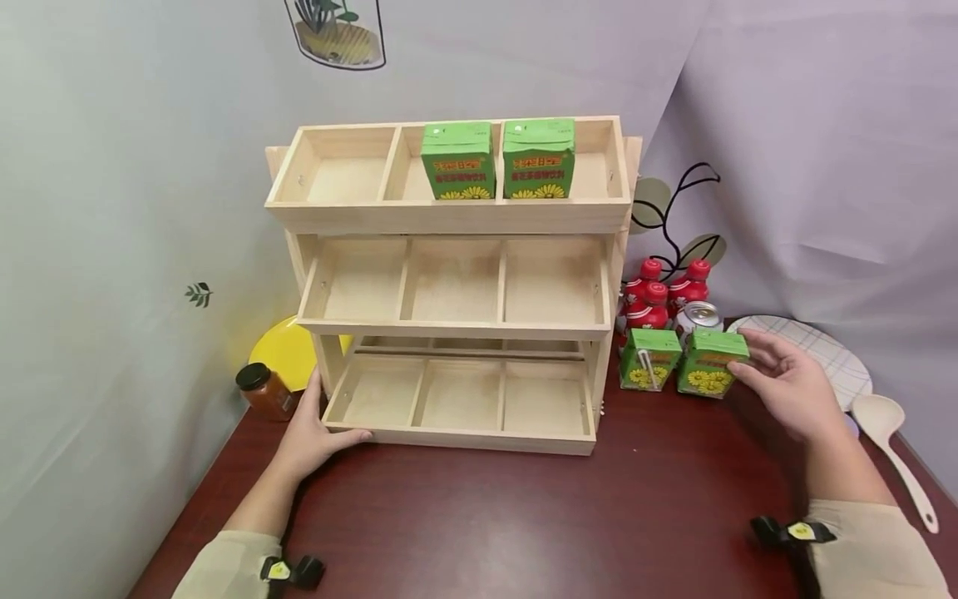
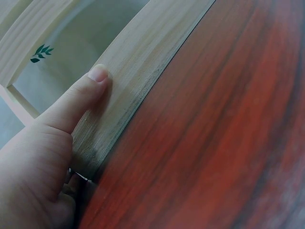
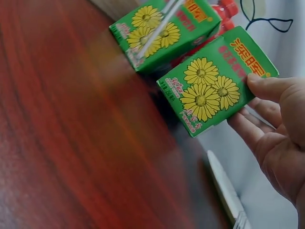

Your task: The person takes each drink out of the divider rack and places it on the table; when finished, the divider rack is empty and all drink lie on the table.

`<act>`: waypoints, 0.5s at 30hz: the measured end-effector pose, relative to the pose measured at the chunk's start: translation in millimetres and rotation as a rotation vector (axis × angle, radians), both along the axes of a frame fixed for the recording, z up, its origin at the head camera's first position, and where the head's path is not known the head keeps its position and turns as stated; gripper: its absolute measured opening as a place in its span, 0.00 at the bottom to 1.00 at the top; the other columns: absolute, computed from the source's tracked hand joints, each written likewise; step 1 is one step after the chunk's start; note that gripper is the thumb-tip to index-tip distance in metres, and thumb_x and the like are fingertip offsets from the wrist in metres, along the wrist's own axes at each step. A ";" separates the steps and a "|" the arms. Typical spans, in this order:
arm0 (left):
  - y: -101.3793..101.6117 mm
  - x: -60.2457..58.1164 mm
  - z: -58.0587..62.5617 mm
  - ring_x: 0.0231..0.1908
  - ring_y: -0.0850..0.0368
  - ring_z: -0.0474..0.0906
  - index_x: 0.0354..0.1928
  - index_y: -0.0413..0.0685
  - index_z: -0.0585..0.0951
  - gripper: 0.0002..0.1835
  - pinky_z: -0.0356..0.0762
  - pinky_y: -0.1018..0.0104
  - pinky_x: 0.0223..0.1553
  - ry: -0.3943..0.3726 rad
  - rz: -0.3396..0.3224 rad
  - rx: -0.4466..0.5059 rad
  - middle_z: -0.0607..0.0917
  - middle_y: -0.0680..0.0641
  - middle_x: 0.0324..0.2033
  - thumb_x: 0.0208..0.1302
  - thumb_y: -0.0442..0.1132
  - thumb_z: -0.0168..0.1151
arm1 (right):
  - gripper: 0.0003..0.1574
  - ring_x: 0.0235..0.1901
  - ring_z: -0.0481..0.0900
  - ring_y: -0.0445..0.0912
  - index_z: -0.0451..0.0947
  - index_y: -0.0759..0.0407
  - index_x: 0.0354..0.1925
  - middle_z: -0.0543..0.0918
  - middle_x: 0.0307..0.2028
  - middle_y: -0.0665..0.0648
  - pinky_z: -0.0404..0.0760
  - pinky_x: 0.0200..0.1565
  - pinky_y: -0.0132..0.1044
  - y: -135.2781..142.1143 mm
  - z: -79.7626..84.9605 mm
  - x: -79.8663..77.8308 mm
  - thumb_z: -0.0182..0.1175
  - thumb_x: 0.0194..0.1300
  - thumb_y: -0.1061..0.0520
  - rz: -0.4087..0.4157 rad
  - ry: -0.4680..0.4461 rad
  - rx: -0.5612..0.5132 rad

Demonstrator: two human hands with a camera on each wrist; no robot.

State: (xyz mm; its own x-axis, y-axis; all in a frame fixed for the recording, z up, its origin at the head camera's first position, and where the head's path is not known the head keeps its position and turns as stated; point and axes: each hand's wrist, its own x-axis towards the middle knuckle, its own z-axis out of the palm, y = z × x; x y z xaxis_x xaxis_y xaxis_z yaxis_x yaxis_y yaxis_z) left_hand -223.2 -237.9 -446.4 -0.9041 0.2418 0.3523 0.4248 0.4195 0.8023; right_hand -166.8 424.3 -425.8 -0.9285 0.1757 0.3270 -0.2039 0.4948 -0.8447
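Observation:
A three-tier wooden rack (image 1: 479,438) stands on the dark red table. My left hand (image 1: 310,437) grips the lower left corner of its bottom tray, thumb along the front board (image 2: 138,62). On the right, my right hand (image 1: 797,387) pinches a green drink carton (image 1: 708,363) with yellow flowers, thumb on its front and fingers behind. A second green carton (image 1: 649,360) with a white straw on its front stands just left of it. Two more cartons, one in the middle (image 1: 460,162) and one in the right compartment (image 1: 539,160), sit in the top tray.
Red-capped bottles (image 1: 648,308) and a silver can (image 1: 698,316) stand behind the cartons. At right lie a checked oval plate or mat (image 1: 816,349) and a pale ladle (image 1: 894,449). A dark-lidded jar (image 1: 265,391) and a yellow plate (image 1: 284,353) are left of the rack.

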 end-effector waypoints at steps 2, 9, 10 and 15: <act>-0.7 1.0 0.3 0.63 0.44 0.62 0.77 0.54 0.45 0.71 0.61 0.75 0.57 -0.003 -0.001 -0.003 0.59 0.41 0.69 0.34 0.36 0.85 | 0.34 0.43 0.79 0.26 0.67 0.61 0.67 0.79 0.45 0.31 0.73 0.42 0.18 -1.5 -2.5 -2.1 0.63 0.64 0.63 0.012 0.008 -0.012; -1.1 0.9 1.0 0.64 0.45 0.61 0.77 0.54 0.45 0.71 0.61 0.75 0.57 0.005 0.008 -0.002 0.59 0.41 0.69 0.33 0.37 0.85 | 0.34 0.44 0.79 0.27 0.65 0.65 0.67 0.79 0.46 0.32 0.74 0.43 0.20 -5.0 -6.8 -4.6 0.62 0.65 0.65 0.049 0.013 -0.060; -1.1 0.6 0.9 0.64 0.45 0.61 0.77 0.54 0.45 0.71 0.61 0.75 0.57 0.006 0.008 -0.003 0.59 0.41 0.69 0.33 0.37 0.85 | 0.34 0.44 0.79 0.27 0.65 0.65 0.67 0.79 0.47 0.33 0.74 0.43 0.20 -4.9 -7.2 -4.6 0.62 0.65 0.65 0.054 0.017 -0.065; -2.4 0.2 -0.5 0.63 0.44 0.62 0.77 0.54 0.45 0.71 0.61 0.75 0.57 0.005 0.007 -0.003 0.60 0.41 0.69 0.33 0.37 0.85 | 0.36 0.45 0.78 0.28 0.65 0.63 0.67 0.79 0.48 0.35 0.74 0.44 0.20 -3.3 -12.1 -6.4 0.61 0.63 0.71 0.097 0.037 -0.142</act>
